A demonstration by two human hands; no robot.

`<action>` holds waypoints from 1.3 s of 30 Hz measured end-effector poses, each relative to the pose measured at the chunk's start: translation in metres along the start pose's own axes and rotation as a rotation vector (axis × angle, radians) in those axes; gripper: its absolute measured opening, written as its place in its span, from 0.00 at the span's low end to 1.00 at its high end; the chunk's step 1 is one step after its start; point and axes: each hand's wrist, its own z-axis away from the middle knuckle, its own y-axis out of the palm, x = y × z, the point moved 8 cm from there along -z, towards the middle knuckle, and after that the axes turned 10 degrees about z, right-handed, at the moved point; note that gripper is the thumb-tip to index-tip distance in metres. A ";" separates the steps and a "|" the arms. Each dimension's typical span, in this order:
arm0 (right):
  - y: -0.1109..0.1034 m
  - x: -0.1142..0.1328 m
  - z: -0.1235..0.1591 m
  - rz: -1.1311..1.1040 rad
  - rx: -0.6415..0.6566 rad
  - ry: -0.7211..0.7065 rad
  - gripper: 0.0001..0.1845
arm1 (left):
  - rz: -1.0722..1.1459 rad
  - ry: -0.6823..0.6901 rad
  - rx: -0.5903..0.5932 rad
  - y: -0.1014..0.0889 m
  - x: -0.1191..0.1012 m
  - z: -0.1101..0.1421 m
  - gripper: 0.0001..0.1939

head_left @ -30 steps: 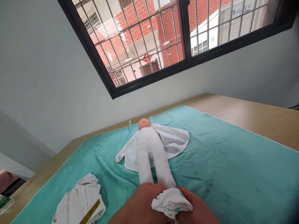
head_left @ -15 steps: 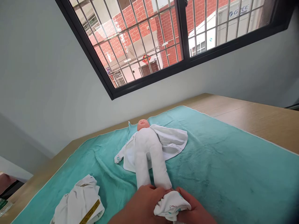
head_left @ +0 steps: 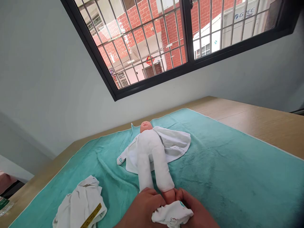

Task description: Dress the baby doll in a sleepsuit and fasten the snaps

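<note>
A baby doll (head_left: 152,148) with a white cloth body lies on its back, feet toward me, on a white garment (head_left: 175,142) spread open beneath it. At its foot (head_left: 169,195), my left hand (head_left: 144,209) and my right hand (head_left: 194,209) are both closed on a bunched white printed piece of baby clothing (head_left: 173,214). The cloth sits just below the foot, whose skin-coloured part shows between my hands. My lower fingers are hidden behind the cloth and the frame edge. The doll's other foot is covered by my left hand.
A teal towel (head_left: 228,164) covers much of the wooden table (head_left: 256,117). A crumpled white garment with a yellow strip (head_left: 80,202) lies at left. Part of a clear bottle (head_left: 5,205) shows at the left edge. A barred window (head_left: 152,38) is in the wall behind.
The bunched clothing has shifted slightly down and left with my hands, and more of the doll's skin-coloured foot now shows. The doll's legs have shifted slightly left since the first frame.
</note>
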 end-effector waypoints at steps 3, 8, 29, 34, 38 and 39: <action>-0.002 0.010 0.004 -0.042 -0.047 0.058 0.18 | -0.002 -0.011 0.042 0.002 0.002 0.000 0.08; -0.005 0.029 0.010 -0.021 0.017 0.040 0.07 | 0.176 -0.101 -0.002 -0.009 0.001 0.005 0.10; -0.014 0.077 -0.027 0.266 0.114 -0.206 0.21 | 0.516 -0.065 -0.232 -0.024 0.012 -0.001 0.19; -0.015 0.068 -0.026 0.205 0.172 -0.196 0.28 | 0.400 -0.031 -0.086 -0.016 0.003 0.003 0.30; -0.017 0.065 -0.024 0.148 0.185 -0.190 0.30 | 0.316 0.008 -0.050 -0.013 -0.002 0.006 0.30; -0.017 0.064 -0.023 0.124 0.186 -0.182 0.30 | 0.297 0.023 -0.047 -0.012 -0.003 0.007 0.30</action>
